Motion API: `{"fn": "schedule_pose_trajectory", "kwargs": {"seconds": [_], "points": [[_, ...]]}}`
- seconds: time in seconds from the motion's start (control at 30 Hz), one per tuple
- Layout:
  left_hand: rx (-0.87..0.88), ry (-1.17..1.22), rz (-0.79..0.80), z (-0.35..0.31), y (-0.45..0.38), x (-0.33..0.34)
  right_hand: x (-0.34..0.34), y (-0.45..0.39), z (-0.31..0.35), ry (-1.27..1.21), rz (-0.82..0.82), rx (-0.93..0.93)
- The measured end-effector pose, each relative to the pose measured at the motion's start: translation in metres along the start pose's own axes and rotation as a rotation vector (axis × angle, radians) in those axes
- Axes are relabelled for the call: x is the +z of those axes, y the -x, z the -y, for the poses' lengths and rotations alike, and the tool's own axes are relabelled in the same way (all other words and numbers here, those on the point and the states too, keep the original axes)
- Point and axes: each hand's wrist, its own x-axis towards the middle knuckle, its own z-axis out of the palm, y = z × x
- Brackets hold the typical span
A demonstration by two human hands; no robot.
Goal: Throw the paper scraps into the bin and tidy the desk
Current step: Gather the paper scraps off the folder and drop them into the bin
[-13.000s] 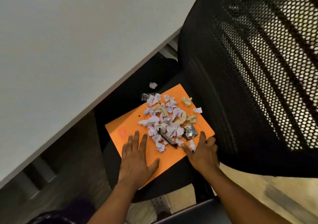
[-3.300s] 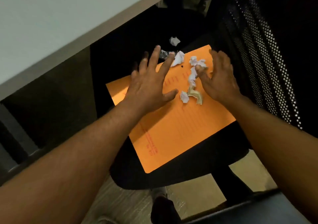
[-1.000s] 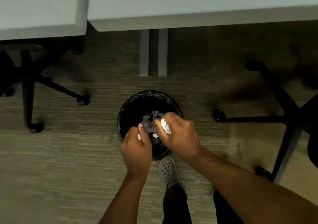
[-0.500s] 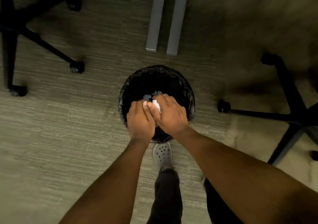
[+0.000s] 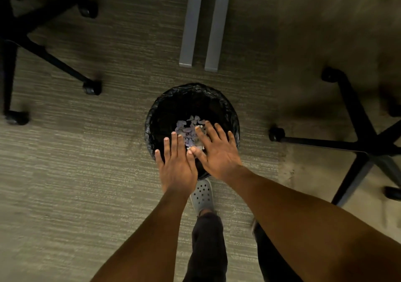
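A round bin [image 5: 173,104] lined with a black bag stands on the carpet right below me. Several crumpled white and lilac paper scraps [image 5: 187,130] lie at its bottom. My left hand [image 5: 176,164] hovers palm down over the bin's near rim, fingers spread and holding nothing. My right hand [image 5: 214,151] is beside it over the bin's near right part, also flat with fingers apart and holding nothing. The two hands touch near the thumbs. They hide part of the scraps.
Two grey desk legs [image 5: 201,23] stand on the carpet just beyond the bin. A black chair base with castors [image 5: 50,49] is at the left, another chair base [image 5: 358,138] at the right. My grey clog [image 5: 202,195] touches the bin's near side.
Both hands were closed together around scraps over the bin half a second ago; now they are spread flat and hold nothing, and more scraps lie in the bin.
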Motion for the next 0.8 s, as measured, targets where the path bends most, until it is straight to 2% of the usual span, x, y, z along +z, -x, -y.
{"fn": "schedule_pose_trajectory", "kwargs": {"seconds": [0.4, 0.8], "points": [[0.18, 0.02, -0.122, -0.046, 0.006, -0.055, -0.061, 0.043, -0.02, -0.179, -0.206, 0.063], [0.445, 0.066, -0.14, -0.163, 0.018, -0.108, -0.147, 0.122, -0.073, -0.346, -0.44, 0.287]]}}
